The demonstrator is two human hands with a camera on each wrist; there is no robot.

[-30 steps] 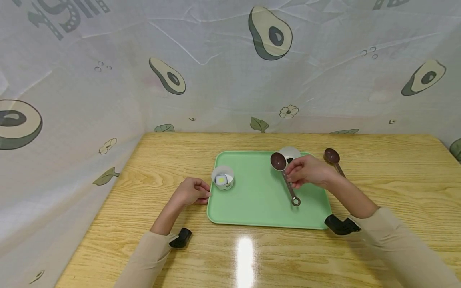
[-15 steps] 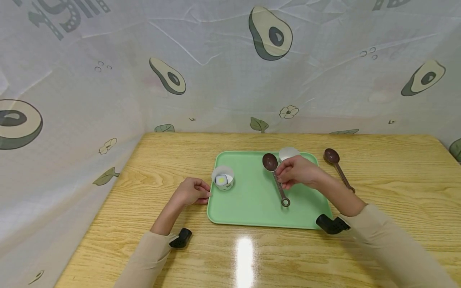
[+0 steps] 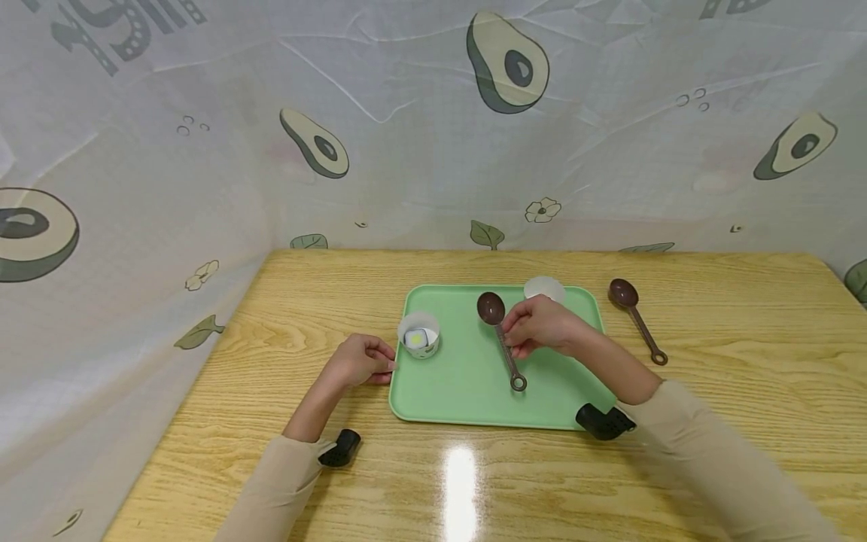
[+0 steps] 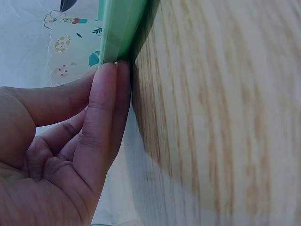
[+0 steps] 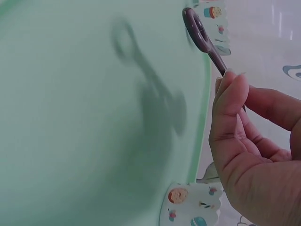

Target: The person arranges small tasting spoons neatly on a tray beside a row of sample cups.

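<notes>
Held spoon [image 3: 509,360]: above tray [image 3: 460,385]; probably light, stiff; grip mid-handle.
Right hand [image 3: 539,326]: pinches it.
Left hand [image 3: 362,360]: pinches tray rim.

Head view up there faces forward-down across the worktop [image 3: 325,301]; wrist views sit in close, all three sharing the light-green tray [image 3: 460,395].

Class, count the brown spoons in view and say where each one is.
2: one spoon is held by the right hand above the green tray; the other spoon lies on the table, right of the tray.
</notes>
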